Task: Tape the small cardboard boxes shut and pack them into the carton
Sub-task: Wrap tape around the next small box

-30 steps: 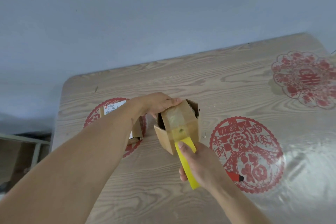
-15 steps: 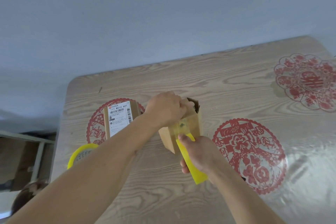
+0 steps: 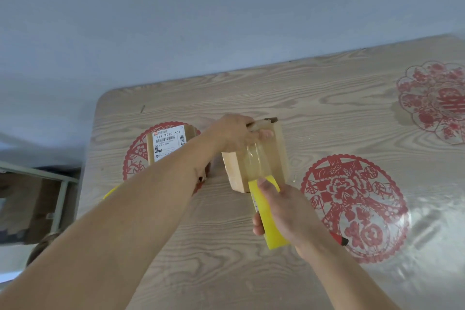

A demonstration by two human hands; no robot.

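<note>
A small cardboard box (image 3: 278, 148) stands in the middle of the wooden table (image 3: 327, 98), with a strip of clear tape (image 3: 256, 161) running down its near face. My left hand (image 3: 234, 133) grips the box's top far edge, fingers curled over it. My right hand (image 3: 281, 206) holds a yellow tape dispenser (image 3: 270, 224), thumb on top, its front end against the box's lower near edge. A second small box (image 3: 167, 143) with a white shipping label lies to the left, partly behind my left forearm.
Red paper-cut decorations (image 3: 352, 206) lie under the table's clear cover. A red marker tip (image 3: 341, 240) shows behind my right wrist. A yellow round object (image 3: 112, 192) peeks out under my left forearm. A shelf with brown cartons (image 3: 30, 201) stands off the table's left edge.
The box has been tipped from tilted to flatter, with the taped face now toward me. My left hand moved over the box's far top edge; the dispenser has drawn tape down the face.
</note>
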